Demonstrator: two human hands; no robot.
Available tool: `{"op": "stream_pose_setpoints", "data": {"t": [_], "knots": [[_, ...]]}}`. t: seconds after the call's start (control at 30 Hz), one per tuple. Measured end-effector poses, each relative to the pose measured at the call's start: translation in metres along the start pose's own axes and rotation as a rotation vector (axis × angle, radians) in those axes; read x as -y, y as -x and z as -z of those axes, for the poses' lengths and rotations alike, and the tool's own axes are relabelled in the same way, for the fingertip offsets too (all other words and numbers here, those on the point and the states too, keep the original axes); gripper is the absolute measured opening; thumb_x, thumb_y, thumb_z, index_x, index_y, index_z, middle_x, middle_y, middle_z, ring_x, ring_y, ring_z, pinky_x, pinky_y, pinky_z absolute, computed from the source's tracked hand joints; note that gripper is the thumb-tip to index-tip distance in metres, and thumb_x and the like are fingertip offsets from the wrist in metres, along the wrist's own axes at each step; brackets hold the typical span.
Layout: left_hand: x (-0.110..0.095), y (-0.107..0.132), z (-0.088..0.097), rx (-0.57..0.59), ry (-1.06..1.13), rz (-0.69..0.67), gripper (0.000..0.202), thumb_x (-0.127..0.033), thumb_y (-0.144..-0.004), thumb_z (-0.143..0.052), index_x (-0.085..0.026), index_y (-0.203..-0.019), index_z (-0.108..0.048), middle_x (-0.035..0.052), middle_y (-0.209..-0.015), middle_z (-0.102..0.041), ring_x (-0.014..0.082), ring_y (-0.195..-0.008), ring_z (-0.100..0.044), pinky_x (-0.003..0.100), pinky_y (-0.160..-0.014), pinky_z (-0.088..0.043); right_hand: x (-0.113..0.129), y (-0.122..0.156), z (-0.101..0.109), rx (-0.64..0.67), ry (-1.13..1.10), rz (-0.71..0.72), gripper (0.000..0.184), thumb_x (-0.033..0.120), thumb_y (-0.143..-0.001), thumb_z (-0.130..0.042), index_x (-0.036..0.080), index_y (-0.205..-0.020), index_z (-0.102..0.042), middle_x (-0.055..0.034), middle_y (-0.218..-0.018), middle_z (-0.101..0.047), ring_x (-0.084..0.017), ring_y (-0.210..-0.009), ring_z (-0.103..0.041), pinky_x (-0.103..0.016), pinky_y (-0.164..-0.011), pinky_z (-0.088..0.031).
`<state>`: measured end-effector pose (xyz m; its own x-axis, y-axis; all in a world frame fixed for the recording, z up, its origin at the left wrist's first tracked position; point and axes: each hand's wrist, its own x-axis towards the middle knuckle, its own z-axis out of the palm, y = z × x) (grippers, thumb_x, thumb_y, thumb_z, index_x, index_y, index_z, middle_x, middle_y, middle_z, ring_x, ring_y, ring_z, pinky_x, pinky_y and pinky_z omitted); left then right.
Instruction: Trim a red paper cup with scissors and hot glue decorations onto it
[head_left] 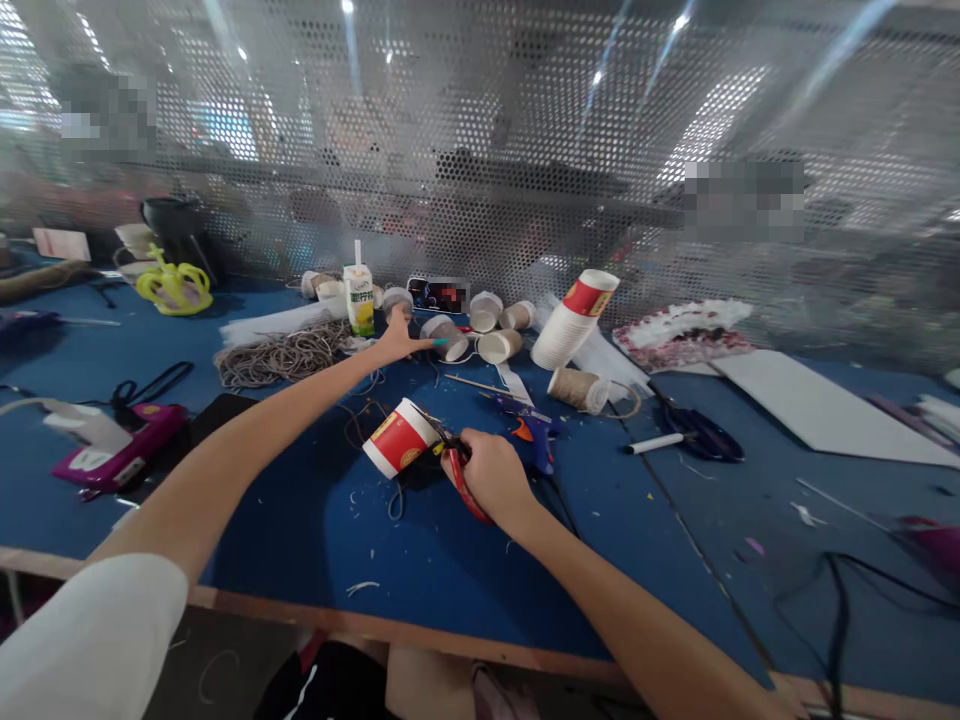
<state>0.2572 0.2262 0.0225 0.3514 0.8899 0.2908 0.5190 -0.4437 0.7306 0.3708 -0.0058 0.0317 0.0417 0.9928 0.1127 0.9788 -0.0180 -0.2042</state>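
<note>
At the near side of the blue counter (285, 540), my right hand (491, 475) is gripping one pair of red-handled scissors (463, 485), its fingers curled closely round the loops. Just left of this hand, one red-banded paper cup (401, 440) is lying tilted, its long axis slanting from lower left to upper right, its upper-right end appearing to meet the blades; whether they are cutting, I cannot tell. Of my two hands, the right is lying nearer to this cup, and the left is lying well beyond it.

Middle ground, from left to right: one magenta power strip (124, 450) is lying well apart from both hands, one blue glue gun (541, 440) is lying just beyond my right hand, and one white marker (656, 443) is lying further right. One thin wooden stick (486, 388) and one twine-wrapped spool (576, 388) are lying slightly farther off.

Beyond these, my left hand (400, 340) is spreading wide, thumb pointing right, seeming to hold nothing; I cannot tell whether its fingertips are touching the one pale cup (396, 297) beyond them. Four small cups (501, 347) are clustering between my thumb and one leaning stack of paper cups (570, 325). One heap of grey twine (289, 355) is lying to the left.

Farthest off, one drink carton (360, 300) is standing upright, one phone (427, 294) is resting near the perforated screen (525, 220), and one yellow crown (174, 285) is standing leftward
</note>
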Motion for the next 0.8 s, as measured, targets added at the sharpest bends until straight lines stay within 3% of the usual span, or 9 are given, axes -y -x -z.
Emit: {"op": "stream_pose_setpoints", "data": {"t": [0.23,0.53,0.8], "knots": [[0.009,-0.015,-0.016,-0.023,0.056,0.088,0.036,-0.03,-0.086,-0.052,-0.016,-0.119,-0.047,0.009,-0.116,-0.053,0.0196,-0.094,-0.058,0.038,-0.076,-0.053,0.002,0.001,0.002,0.019,-0.006,0.0,0.021,0.033,-0.078,-0.05,0.016,-0.077,-0.062,-0.008,-0.07,-0.066,-0.018,-0.064,-0.06,-0.025,-0.054,-0.031],[0.01,-0.009,-0.017,0.046,0.029,0.071,0.031,-0.031,-0.086,-0.052,-0.015,-0.112,-0.052,0.008,-0.112,-0.056,0.02,-0.096,-0.058,0.041,-0.081,-0.05,0.003,0.001,0.002,0.023,-0.018,0.0,0.022,0.034,-0.078,-0.05,0.016,-0.077,-0.062,-0.0073,-0.069,-0.066,-0.018,-0.065,-0.06,-0.025,-0.054,-0.031],[-0.007,-0.007,-0.02,0.15,0.069,0.149,0.03,-0.031,-0.086,-0.052,-0.014,-0.111,-0.053,0.0074,-0.111,-0.057,0.0205,-0.095,-0.058,0.04,-0.08,-0.05,0.003,0.0,0.001,0.013,0.006,-0.003,0.022,0.033,-0.078,-0.05,0.015,-0.077,-0.063,-0.0084,-0.07,-0.066,-0.018,-0.063,-0.059,-0.026,-0.054,-0.031]]}}
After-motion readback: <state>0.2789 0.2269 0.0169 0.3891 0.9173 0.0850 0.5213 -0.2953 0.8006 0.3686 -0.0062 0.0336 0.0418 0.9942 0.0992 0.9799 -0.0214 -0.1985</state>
